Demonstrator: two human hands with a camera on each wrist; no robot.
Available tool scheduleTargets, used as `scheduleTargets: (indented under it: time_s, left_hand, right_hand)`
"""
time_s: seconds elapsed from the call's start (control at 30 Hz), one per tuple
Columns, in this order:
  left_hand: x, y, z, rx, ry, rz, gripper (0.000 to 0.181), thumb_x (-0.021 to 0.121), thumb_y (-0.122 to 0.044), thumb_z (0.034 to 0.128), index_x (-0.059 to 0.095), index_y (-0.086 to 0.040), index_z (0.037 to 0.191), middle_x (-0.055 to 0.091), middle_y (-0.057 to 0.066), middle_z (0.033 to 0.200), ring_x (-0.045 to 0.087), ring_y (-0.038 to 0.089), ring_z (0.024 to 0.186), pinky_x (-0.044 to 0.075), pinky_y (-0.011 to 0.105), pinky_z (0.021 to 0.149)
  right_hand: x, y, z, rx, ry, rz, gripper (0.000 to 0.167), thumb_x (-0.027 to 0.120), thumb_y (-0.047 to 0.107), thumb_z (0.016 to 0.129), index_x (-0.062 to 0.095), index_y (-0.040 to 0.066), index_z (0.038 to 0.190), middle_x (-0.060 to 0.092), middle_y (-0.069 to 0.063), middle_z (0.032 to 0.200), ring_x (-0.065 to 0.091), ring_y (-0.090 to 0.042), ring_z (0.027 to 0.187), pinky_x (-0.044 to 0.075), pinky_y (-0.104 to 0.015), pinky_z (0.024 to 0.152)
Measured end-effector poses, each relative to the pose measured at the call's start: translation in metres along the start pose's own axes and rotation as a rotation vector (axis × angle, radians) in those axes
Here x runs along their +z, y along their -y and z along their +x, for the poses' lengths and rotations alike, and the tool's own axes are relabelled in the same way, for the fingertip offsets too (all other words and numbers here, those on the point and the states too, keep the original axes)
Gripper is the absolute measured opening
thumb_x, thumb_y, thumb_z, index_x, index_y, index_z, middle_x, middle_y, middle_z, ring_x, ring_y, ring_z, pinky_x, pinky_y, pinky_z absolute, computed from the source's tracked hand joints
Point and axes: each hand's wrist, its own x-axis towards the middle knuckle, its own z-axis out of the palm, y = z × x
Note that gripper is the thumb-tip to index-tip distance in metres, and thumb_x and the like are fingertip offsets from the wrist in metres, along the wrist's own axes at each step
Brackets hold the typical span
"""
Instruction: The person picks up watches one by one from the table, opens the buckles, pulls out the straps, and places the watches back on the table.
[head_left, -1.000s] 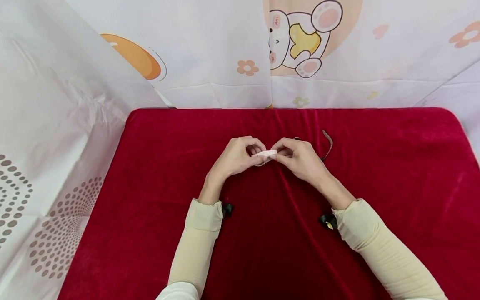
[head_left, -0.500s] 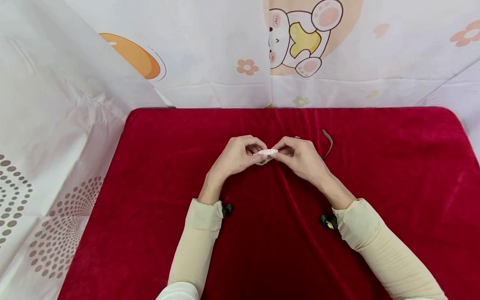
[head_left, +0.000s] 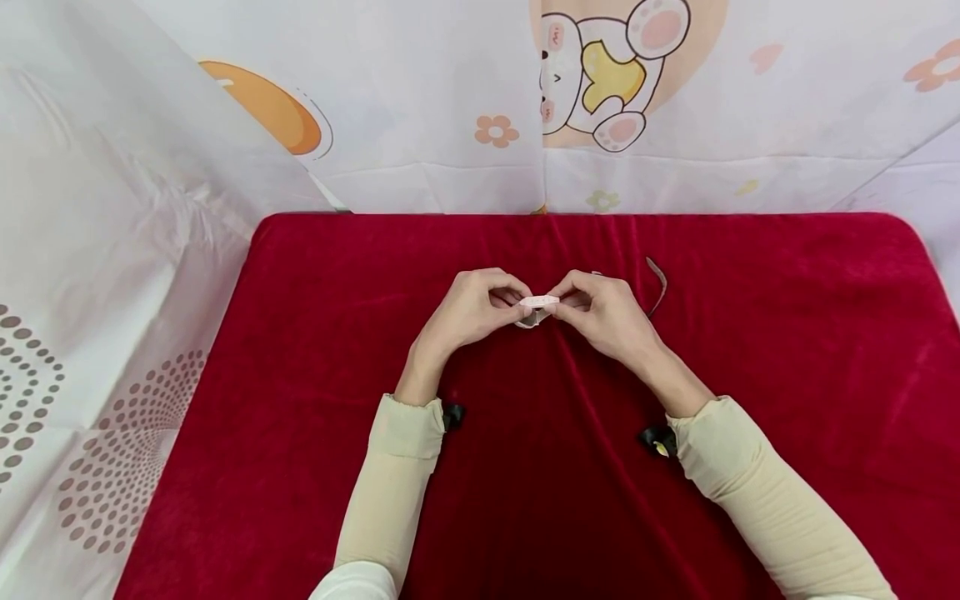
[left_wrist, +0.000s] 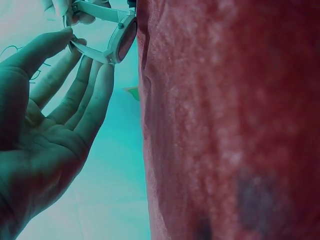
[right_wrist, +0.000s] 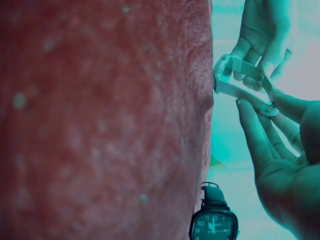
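On my left a white patterned curtain (head_left: pixel 90 183) hangs beside the red-covered tabletop (head_left: pixel 322 350), whose left edge slants toward me from a rounded far corner. Between that edge and my left arm lies a broad stretch of red cloth, giving the elbow room to swing outward. The far edge runs straight along the foot of the back curtain (head_left: pixel 420 92), with a strip of cloth between it and my fingers. My left forearm, in a cream sleeve (head_left: pixel 386 500), reaches forward and bends inward at the wrist; the left hand (head_left: pixel 477 310) pinches a strap end, thumb against fingertips, its other fingers extended. Mid-tabletop, between both hands, is the pale watch (right_wrist: pixel 223 71), its strap bent into a loop and its case low by the cloth; whether they touch I cannot tell. My right hand (head_left: pixel 609 318) mirrors the left, thumb and fingers closed about the strap by its buckle (right_wrist: pixel 268 109), that forearm angling in from the lower right. Just beyond this hand lies a dark watch (right_wrist: pixel 215 225), its strap curving out to the right. Past it, more cloth spreads wide to the slanting right edge.
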Motion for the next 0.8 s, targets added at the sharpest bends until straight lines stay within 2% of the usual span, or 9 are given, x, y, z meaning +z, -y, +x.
scheduleTargets:
  time_s: [0.43, 0.67, 0.8]
  left_hand:
    - [-0.0012, -0.0009, -0.0002, -0.017, -0.014, -0.015, 0.01, 0.078, -0.009, 0.086, 0.077, -0.01, 0.095, 0.069, -0.004, 0.092, 0.068, 0.008, 0.081, 0.058, 0.023, 0.075]
    - [-0.0008, -0.0008, -0.0008, -0.017, -0.029, -0.031, 0.01, 0.077, -0.009, 0.0862, 0.078, -0.011, 0.096, 0.069, -0.004, 0.092, 0.069, 0.008, 0.082, 0.058, 0.024, 0.074]
    - [-0.0012, -0.0008, -0.0007, -0.02, -0.039, -0.011, 0.009, 0.078, -0.011, 0.0863, 0.079, -0.012, 0.095, 0.069, -0.005, 0.092, 0.069, 0.007, 0.082, 0.058, 0.023, 0.074]
  right_hand:
    - [0.0002, 0.0003, -0.001, 0.011, -0.013, 0.013, 0.006, 0.076, 0.013, 0.09, 0.072, 0.013, 0.095, 0.072, -0.001, 0.091, 0.07, -0.009, 0.077, 0.055, -0.022, 0.068]
    - [-0.0011, 0.0019, -0.0005, 0.031, -0.039, 0.039, 0.006, 0.076, 0.012, 0.089, 0.073, 0.013, 0.093, 0.074, -0.001, 0.087, 0.072, -0.019, 0.076, 0.053, -0.02, 0.065]
    - [-0.0011, 0.0028, -0.0001, 0.038, -0.041, 0.049, 0.005, 0.076, 0.012, 0.089, 0.073, 0.012, 0.093, 0.075, -0.003, 0.086, 0.073, -0.021, 0.077, 0.053, -0.02, 0.065]
